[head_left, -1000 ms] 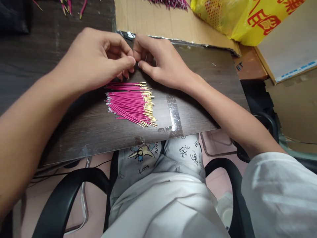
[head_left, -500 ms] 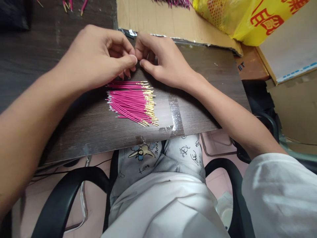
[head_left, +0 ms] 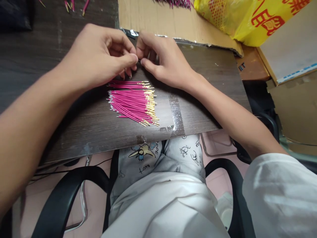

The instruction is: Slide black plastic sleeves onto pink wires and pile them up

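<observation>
My left hand [head_left: 106, 56] is closed in a pinch, thumb against forefinger, above the dark tabletop. Close to its fingertips, my right hand [head_left: 160, 56] pinches too. Whatever lies between the fingers is too small and too hidden to name. Just below the hands, on the near side, a pile of short pink wires [head_left: 131, 104] lies on the table. Their ends are silvery on the left and gold-coloured on the right. A smaller row of the same wires [head_left: 130, 85] lies along the pile's far edge, partly under my left hand.
Behind my hands lies a cardboard sheet [head_left: 158, 21] with a bundle of dark pink wires [head_left: 177, 3] on it. A yellow plastic bag [head_left: 237, 19] stands at the back right. Several loose pink wires [head_left: 85, 7] are at the far left. The table's front edge is above my lap.
Both hands keep nearly the same pinching pose with fingertips close together. The whole view has shifted very slightly; the wires on the table lie as before.
</observation>
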Tool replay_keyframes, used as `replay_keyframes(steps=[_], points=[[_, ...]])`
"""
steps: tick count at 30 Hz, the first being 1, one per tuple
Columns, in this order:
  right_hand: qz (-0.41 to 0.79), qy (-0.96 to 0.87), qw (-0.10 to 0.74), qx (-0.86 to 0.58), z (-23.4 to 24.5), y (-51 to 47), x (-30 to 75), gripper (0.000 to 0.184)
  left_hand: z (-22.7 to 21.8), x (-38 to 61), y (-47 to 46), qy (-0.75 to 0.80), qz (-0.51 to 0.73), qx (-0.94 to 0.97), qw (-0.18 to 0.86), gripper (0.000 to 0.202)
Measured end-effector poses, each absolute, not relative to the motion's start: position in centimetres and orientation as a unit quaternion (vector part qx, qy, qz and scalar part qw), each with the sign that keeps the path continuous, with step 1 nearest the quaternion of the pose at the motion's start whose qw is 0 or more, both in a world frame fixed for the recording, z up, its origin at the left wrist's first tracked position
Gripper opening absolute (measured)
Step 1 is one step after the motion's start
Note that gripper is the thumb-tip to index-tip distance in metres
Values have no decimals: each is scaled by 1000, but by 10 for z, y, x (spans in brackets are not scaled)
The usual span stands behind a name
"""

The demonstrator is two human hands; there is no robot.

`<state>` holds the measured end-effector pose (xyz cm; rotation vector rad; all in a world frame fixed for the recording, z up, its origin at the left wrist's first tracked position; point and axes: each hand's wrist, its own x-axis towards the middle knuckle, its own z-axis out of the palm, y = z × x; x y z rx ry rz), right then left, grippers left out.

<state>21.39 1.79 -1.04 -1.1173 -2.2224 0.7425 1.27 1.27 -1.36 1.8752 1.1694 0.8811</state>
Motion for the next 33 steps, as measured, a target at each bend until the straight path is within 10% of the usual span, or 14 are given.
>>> replay_keyframes(steps=[33], points=[[193, -886, 298, -300, -25, 35, 216, 23, -20, 5, 12, 451, 304, 761, 353, 13]])
